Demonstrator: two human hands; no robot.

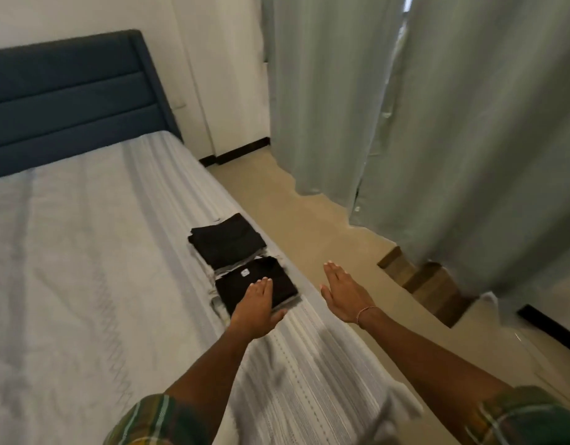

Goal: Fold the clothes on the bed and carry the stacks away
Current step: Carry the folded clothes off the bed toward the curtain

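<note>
Plaid sleeves (155,422) frame the bottom of the view as a person reaches both bare arms toward folded clothes at the edge of a bed. Fingers straight and together, the left hand (256,308) lies palm down over the near edge of the nearer stack (258,285), gripping nothing; whether the palm presses the cloth or hangs just above it cannot be told through the motion blur. Beside it, out past the mattress edge and over the floor (309,220), the right hand (344,293) is held flat and empty, fingers extended, thumb spread, a thin bracelet (364,313) at the wrist.

Topping the nearer stack is a black garment with a small white label showing, grey layers visible beneath it. Just beyond, touching or nearly so, sits the farther stack (227,244), also topped in black over paler folds. Both piles rest on the white striped bedcover (94,252), close to the bed's right-hand edge. A dark blue padded headboard (68,94) stands against the white wall at upper left. Pale green curtains (437,107) hang to the floor on the right, and a brown cardboard box (428,284) sits partly under their hem.
</note>
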